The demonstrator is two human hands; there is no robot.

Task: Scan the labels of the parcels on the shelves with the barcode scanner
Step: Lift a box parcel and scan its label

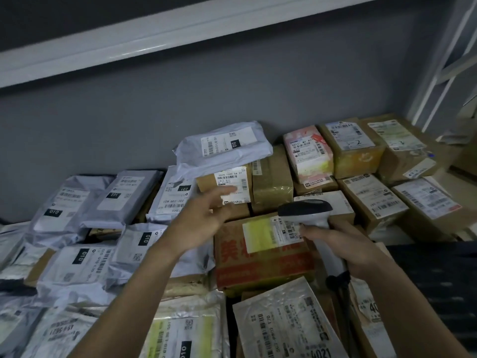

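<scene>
Shelf surface almost wholly covered; a bare pale strip [462, 177] shows at far right, probably the shelf itself. Grey poly mailers [77, 202] crowd the left half, overlapping. Brown cardboard boxes [374, 200] pack the right, labels up. Red-printed carton [263, 259] sits centre, between both groups.

A mailer bag [224, 148] lay on the labelled box [224, 187]; left of it, bags [103, 202]; right, cartons [374, 161].

Grey-white barcode scanner [307, 213] over red-printed carton's label [273, 233].
</scene>
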